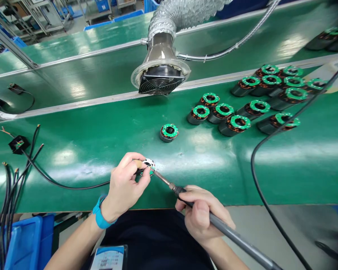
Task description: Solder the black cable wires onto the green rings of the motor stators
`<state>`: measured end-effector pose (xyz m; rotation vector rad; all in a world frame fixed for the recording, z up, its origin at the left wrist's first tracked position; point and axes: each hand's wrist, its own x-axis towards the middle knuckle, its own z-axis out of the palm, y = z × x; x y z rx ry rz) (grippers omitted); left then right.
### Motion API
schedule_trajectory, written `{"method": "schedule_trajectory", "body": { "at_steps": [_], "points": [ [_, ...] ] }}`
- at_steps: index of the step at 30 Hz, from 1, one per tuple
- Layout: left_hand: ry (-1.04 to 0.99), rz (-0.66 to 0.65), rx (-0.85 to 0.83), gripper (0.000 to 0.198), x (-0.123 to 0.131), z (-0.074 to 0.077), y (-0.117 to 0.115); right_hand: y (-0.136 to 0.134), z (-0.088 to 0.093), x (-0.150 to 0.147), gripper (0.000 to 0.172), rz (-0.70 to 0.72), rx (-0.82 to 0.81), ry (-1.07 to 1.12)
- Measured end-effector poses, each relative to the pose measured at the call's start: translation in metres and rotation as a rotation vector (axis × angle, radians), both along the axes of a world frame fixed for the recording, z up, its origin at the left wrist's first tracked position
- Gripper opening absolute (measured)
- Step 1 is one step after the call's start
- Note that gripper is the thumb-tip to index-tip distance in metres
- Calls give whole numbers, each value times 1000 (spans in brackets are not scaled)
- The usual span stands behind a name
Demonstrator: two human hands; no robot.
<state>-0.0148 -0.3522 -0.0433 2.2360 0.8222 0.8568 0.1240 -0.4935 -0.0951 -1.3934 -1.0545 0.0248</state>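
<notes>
My left hand is closed, pinching the end of a black cable over a ring-shaped circuit board. One of its fingertips wears a tan cover. My fingers hide most of the board and the wire ends. A soldering iron is gripped in my right hand, its tip at the board's right edge beside my left fingertips. Just behind stands a motor stator with a green ring board on top. From my left hand the cable runs left to a small black box with coloured wires inside.
Several more stators stand at the right of the green bench. A fume extractor with a fan hangs at the back. Loose black cables droop over the left edge by blue bins. A black cord crosses the right side.
</notes>
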Motion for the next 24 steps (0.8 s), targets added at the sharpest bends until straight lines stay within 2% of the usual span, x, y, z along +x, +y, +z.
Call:
{"method": "schedule_trajectory", "body": {
  "at_steps": [3,8,19,24],
  "points": [
    [16,12,14,9,1,0,-1,3,-2,0,24,69,110,-103],
    [39,26,34,10,1,-1,-2,5,-1,1,24,94,135,-118],
    [52,15,59,11,2,3,0,1,-2,-1,28,-36,121,25],
    [70,4,32,12,2,6,0,1,-1,-1,28,-35,99,62]
  ]
}}
